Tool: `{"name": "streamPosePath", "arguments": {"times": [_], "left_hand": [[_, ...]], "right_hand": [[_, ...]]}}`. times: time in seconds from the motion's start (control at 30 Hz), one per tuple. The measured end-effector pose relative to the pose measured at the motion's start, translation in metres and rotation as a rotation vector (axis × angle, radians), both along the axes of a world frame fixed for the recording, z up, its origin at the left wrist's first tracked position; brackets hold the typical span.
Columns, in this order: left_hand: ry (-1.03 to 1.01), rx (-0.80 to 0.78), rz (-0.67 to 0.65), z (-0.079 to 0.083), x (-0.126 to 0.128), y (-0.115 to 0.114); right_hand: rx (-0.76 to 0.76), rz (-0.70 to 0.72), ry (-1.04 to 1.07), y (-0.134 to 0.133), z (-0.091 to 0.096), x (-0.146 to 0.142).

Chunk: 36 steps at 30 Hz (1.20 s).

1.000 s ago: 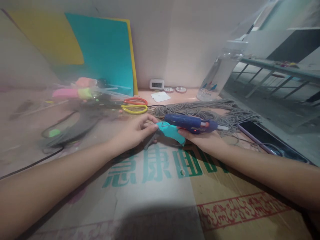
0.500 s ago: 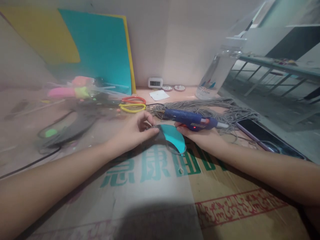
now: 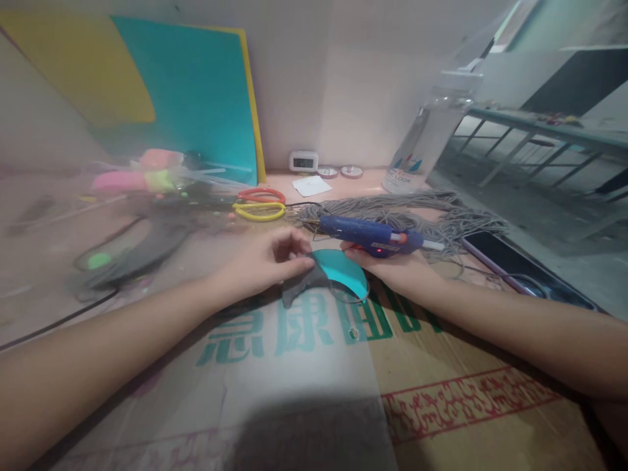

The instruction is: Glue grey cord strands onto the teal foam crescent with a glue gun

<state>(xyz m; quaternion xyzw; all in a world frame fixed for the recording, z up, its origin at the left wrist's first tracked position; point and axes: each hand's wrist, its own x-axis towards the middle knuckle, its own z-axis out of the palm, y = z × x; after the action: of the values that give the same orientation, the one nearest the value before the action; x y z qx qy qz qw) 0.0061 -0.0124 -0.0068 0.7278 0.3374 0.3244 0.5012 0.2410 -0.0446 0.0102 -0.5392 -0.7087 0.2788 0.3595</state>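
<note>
Since half a second ago, the teal-and-grey curved piece [image 3: 342, 266] sits slightly lower, and more of its grey end shows below the left thumb. Left hand [image 3: 272, 261] pinches that piece near the grey part, fingers curled. Right hand [image 3: 397, 269] is closed round the blue glue gun [image 3: 357, 229], its red light lit; fingertips lie at the teal edge, contact unclear. Piece is between both hands, over printed cardboard [image 3: 304, 383], a thin strand looping at its lower rim.

Surroundings crowded. Gun body blocks sight of some of the tangled grey cord [image 3: 392, 201] behind. Scissors [image 3: 260, 218], red and yellow handles, lie just beyond the left hand. Phone [image 3: 520, 265] near the right forearm; clear bottle [image 3: 417, 144] behind the cord. White timer [image 3: 303, 161] by the wall, paper scrap [image 3: 312, 186] before it. Far left, blurred: pink packet [image 3: 118, 182].
</note>
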Motion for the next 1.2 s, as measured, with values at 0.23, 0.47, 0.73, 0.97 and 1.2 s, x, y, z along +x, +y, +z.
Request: {"name": "streamPosePath", "arguments": {"times": [0.23,0.47,0.73,0.97,1.2], "left_hand": [[0.045,-0.003,-0.046,-0.002,-0.001,0.001],[0.116,0.011,-0.069,-0.003,-0.002,0.004],[0.054,-0.057,-0.044,-0.002,0.001,-0.001],[0.106,0.014,0.185,0.003,-0.001,-0.001],[0.171,0.091,0.358,0.003,-0.004,0.009]], "right_hand": [[-0.001,0.029,0.038,0.000,0.000,-0.001],[-0.047,-0.008,0.065,-0.002,0.003,-0.005],[0.025,-0.142,0.034,0.001,-0.002,-0.001],[0.106,-0.120,0.043,0.005,-0.002,0.002],[0.256,0.030,-0.093,0.020,-0.008,0.017]]}}
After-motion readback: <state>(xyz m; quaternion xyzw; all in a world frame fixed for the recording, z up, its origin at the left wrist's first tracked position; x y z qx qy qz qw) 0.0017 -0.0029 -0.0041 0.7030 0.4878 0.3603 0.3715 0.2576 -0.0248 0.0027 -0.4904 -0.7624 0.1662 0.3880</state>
